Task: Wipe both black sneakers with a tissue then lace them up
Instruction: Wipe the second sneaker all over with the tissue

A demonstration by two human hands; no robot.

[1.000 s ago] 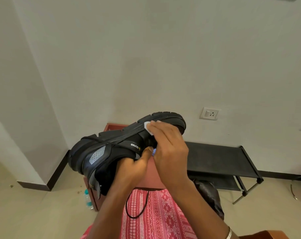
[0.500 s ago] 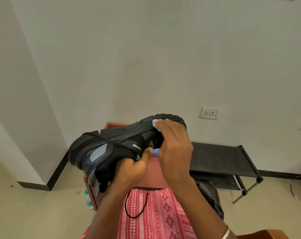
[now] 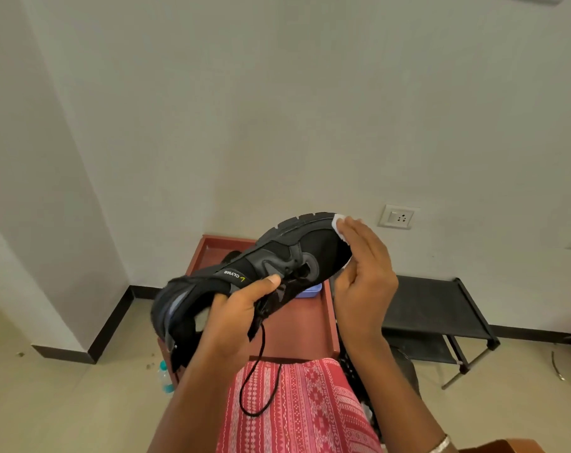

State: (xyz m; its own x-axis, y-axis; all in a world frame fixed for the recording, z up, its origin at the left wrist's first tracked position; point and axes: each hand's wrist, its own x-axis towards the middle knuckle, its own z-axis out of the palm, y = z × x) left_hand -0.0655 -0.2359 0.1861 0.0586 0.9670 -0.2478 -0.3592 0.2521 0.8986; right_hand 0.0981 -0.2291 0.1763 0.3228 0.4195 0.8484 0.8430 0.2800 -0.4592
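Black mesh-and-rubber sneaker [image 3: 277, 273] is held on its side in the air above the red-brown wooden table [image 3: 310, 322], heel left, toe raised to the right. It is gripped at the collar by the left hand [image 3: 241, 308], thumb laid on the side panel; a loose black lace [image 3: 262, 341] hangs below. A white tissue [image 3: 338, 221] is pressed on the toe by the nearly straight fingers of the right hand [image 3: 362, 279]. Wiping appears to be in hand; next, the sneaker probably needs turning so unwiped faces are reached.

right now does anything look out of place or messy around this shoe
The lace of the shoe hangs loose in a long loop below the left hand, over the lap. Small crumbs lie scattered on the floor near the wall.
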